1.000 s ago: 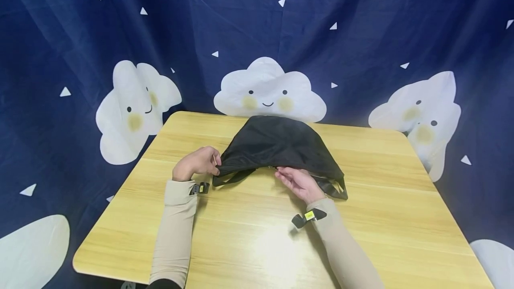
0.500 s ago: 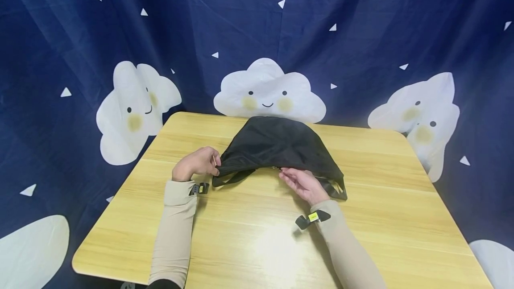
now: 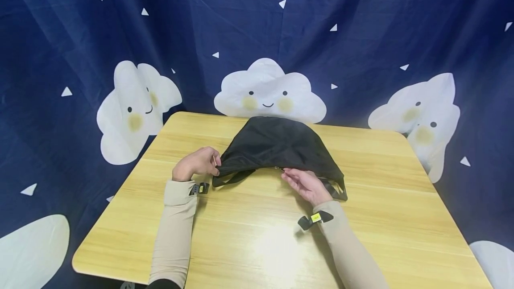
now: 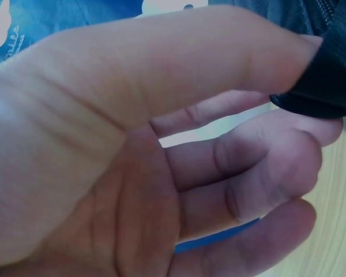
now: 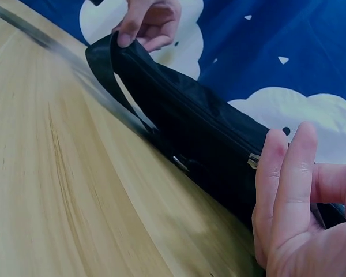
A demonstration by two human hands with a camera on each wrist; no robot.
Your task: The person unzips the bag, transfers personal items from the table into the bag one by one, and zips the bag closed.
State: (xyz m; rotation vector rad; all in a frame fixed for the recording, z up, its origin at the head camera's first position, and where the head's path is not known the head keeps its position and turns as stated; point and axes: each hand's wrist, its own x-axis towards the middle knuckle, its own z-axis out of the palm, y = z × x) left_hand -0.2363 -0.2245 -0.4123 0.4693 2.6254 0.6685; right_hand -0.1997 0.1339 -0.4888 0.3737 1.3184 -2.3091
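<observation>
A black fabric bag (image 3: 281, 142) lies on the table, its zipped edge toward the person. My left hand (image 3: 198, 163) pinches the bag's left corner; in the left wrist view, black webbing (image 4: 328, 86) sits between thumb and forefinger while the other fingers curl loosely below. Midway along the near edge, my right hand (image 3: 305, 185) pinches the pull of the metal zipper slider (image 3: 277, 168). The right wrist view shows that slider (image 5: 254, 160) right beside the fingers, with the zipper line running from it toward the left hand (image 5: 149, 24). The pull itself is mostly hidden by fingers.
Black straps (image 3: 335, 189) hang from the bag's right end, and another strap (image 5: 104, 69) loops at its left end. The wooden table (image 3: 241, 235) has rounded corners. A dark blue curtain (image 3: 249, 17) with white clouds hangs behind it. Each wrist wears a black band.
My right hand has shifted slightly to the right along the bag's near edge, and the zipper slider has moved with it. The left hand keeps its place at the corner.
</observation>
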